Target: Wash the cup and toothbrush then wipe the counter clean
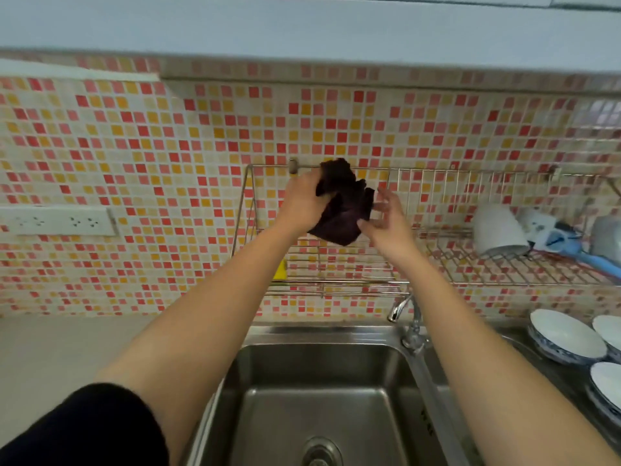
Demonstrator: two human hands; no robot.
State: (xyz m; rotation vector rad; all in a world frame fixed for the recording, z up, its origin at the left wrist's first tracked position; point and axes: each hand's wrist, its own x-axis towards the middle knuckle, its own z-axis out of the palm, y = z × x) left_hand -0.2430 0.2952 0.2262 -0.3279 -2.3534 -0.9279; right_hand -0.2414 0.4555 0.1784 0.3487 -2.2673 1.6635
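Note:
My left hand (302, 201) grips a crumpled dark purple cloth (346, 205) up against the wall-mounted wire rack (339, 280), near its top rail. My right hand (386, 213) is beside the cloth with fingers spread, its fingertips touching the cloth's right edge. A white cup (497, 232) lies tipped on the rack's right part. Next to it rests a blue-handled toothbrush (584, 257), partly hidden by a patterned cup (537, 227). The beige counter (60, 358) stretches left of the sink.
A steel sink (319, 398) lies below my arms, with a chrome tap (408, 317) at its back right. White bowls with blue rims (564, 338) stand right of the sink. A yellow sponge (280, 269) sits in the rack's left end. A socket strip (57, 220) is on the tiled wall.

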